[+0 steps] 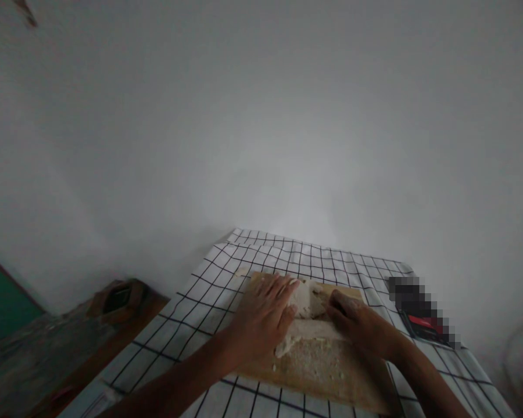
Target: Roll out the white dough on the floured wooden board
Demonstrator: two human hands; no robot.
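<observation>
My left hand (265,310) spread flat over the dough's (304,301) left side, my right hand (358,325) curled at its right end, whether gripping I cannot tell, the dough on a wooden board (326,371), checked cloth (213,278) beneath.

The single head-worn camera looks from above the near side of the cloth-covered desk (209,290), facing forward and somewhat down, so that the wall (287,116) takes the larger upper part, and the left hand (264,313) and right hand (359,325) appear quite close and low.
</observation>
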